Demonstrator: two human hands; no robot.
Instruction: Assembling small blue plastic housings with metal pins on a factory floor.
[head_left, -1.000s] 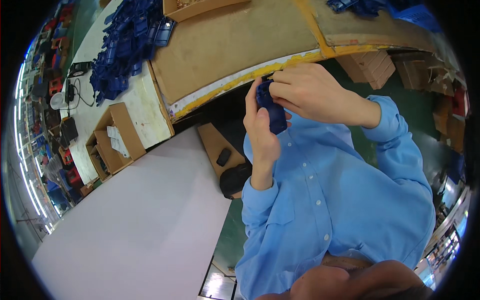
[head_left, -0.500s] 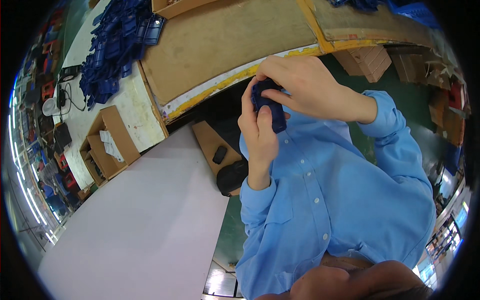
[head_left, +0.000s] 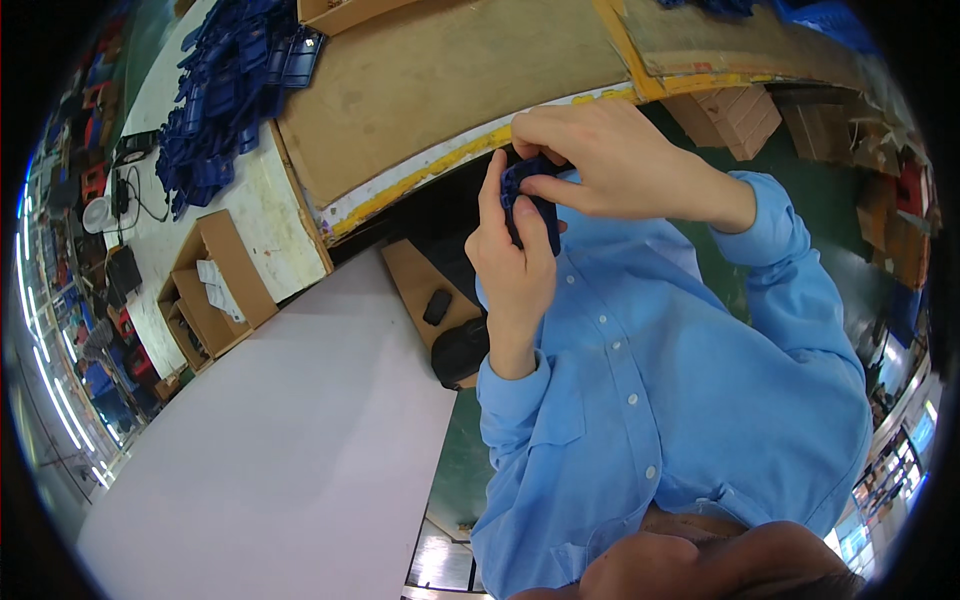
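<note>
A small dark blue plastic part [head_left: 547, 217] is held up in front of my shirt, near the workbench's yellow edge. My left hand [head_left: 512, 262] grips it from the left, with the thumb lying across its face and the index finger stretched up along its side. From the right, my right hand [head_left: 603, 163] closes thumb and fingers on the part's upper end. The curled fingers partly hide that end, so I cannot make out any small piece there.
Many blue plastic parts [head_left: 222, 100] lie heaped on the white table, left of a brown mat [head_left: 430, 100]. An open cardboard box [head_left: 240, 268] stands on that table's near end. A white panel [head_left: 270, 430] spreads at lower left, beside a black pouch [head_left: 460, 352]. Stacked cartons [head_left: 722, 120] stand at right.
Both hands and the part have shifted slightly up and left. My left index finger has straightened upward, and the right fingers have moved a little on the part's upper end.
</note>
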